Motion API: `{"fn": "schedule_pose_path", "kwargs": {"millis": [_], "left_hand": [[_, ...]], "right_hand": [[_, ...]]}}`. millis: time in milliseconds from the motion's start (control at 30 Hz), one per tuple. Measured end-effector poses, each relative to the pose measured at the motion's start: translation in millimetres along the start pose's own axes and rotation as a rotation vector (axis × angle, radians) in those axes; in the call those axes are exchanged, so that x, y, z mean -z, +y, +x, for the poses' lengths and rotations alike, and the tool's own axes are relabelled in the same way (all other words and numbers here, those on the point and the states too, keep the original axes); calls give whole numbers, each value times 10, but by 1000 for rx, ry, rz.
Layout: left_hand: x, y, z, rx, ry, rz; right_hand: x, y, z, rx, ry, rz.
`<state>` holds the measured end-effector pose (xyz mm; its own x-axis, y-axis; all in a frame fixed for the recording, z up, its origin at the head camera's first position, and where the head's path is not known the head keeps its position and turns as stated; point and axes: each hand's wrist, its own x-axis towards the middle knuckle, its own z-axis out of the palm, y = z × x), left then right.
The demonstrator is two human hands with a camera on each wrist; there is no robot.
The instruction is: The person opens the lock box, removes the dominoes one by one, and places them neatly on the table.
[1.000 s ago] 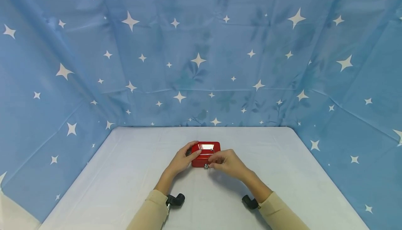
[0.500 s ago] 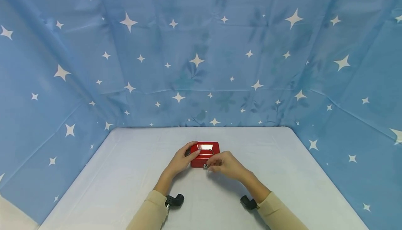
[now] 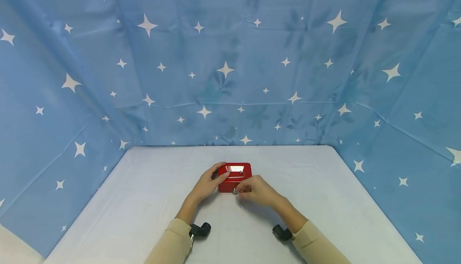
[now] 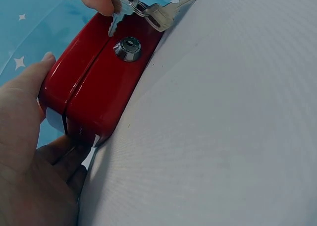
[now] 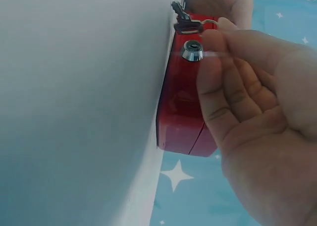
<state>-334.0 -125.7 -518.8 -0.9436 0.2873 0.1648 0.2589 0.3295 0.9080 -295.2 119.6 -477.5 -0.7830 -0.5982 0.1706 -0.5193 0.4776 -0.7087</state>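
Note:
A small red metal cash box (image 3: pixel 227 186) with a wire handle on its lid sits on the white table. My left hand (image 3: pixel 208 182) holds its left end, thumb on the lid and fingers round the side, as the left wrist view shows. The round silver lock (image 4: pixel 128 48) is on the box's front. In front of it, my right hand (image 3: pixel 261 192) pinches a key (image 4: pixel 115 23) by its head. The blade is close to the lock but apart from it. A second key (image 4: pixel 161 16) dangles from the same ring.
White cloth covers the table (image 3: pixel 162 200) on both sides of the box. Blue curtain (image 3: pixel 230 55) with white stars encloses the back and sides. A black wrist camera (image 3: pixel 201 229) is on the left wrist, another black camera (image 3: pixel 282 232) on the right.
My right hand has shifted slightly left, with the keys near the lock, and the hanging key has swung. My left hand keeps its hold on the box, which stays in place.

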Motion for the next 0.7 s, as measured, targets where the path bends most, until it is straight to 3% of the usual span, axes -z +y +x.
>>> {"fn": "schedule_pose_path", "kwargs": {"millis": [367, 700], "left_hand": [[-6, 0, 7, -1, 2, -3], [-74, 11, 9, 22, 68, 1]], "right_hand": [[-38, 21, 6, 3, -38, -27], [-60, 55, 13, 22, -46, -44]]}}
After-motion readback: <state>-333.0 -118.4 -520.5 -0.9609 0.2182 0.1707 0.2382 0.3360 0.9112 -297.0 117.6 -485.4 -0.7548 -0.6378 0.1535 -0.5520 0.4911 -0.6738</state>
